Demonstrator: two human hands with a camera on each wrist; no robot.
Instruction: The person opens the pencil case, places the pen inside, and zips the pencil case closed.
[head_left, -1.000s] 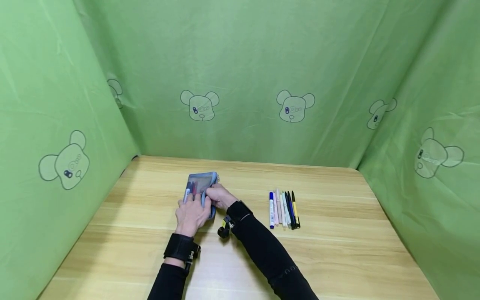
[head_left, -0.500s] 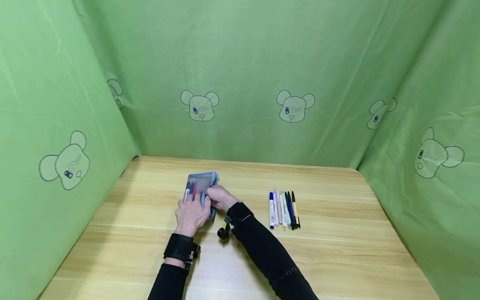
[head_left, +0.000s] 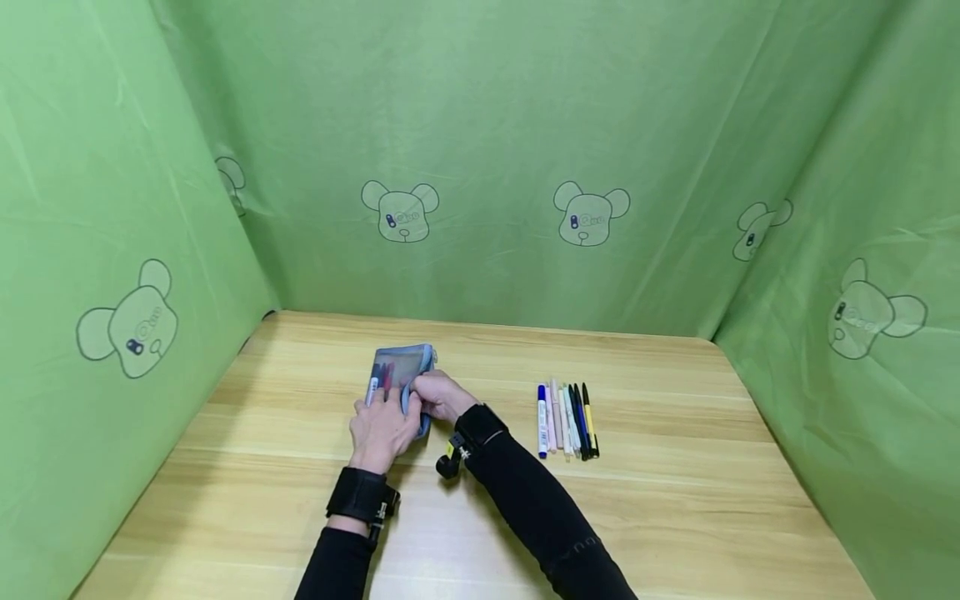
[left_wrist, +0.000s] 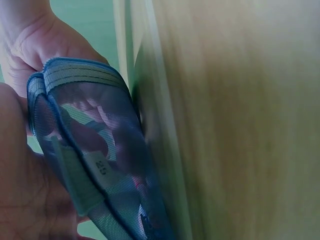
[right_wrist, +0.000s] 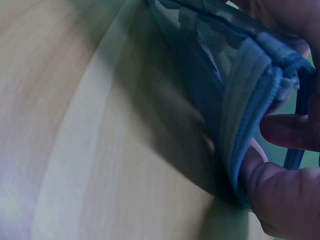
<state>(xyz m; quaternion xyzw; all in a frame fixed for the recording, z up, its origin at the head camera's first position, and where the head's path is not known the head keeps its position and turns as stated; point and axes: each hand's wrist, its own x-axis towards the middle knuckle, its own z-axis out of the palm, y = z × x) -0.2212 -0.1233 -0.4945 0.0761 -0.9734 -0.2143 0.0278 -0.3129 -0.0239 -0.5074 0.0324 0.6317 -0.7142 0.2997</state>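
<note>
A blue mesh zip pencil case (head_left: 403, 363) lies on the table, left of centre. Through its mesh show several pens, among them a white marker (head_left: 372, 387) and a reddish pen (head_left: 387, 375). Across the near part of the case rests my left hand (head_left: 381, 429), its fingers extended over the top. My right hand (head_left: 442, 395) grips the zipper edge on the case's right side. In the right wrist view, the right thumb (right_wrist: 282, 192) sits against the case's edge (right_wrist: 250, 120). A small white tag (left_wrist: 100, 167) appears in the left wrist view.
To the right, a row of several pens (head_left: 568, 421) lies side by side, with a blue-capped marker (head_left: 542, 421) at its left end. The wooden table (head_left: 675, 483) is enclosed by green cloth walls (head_left: 487, 275) printed with bear heads.
</note>
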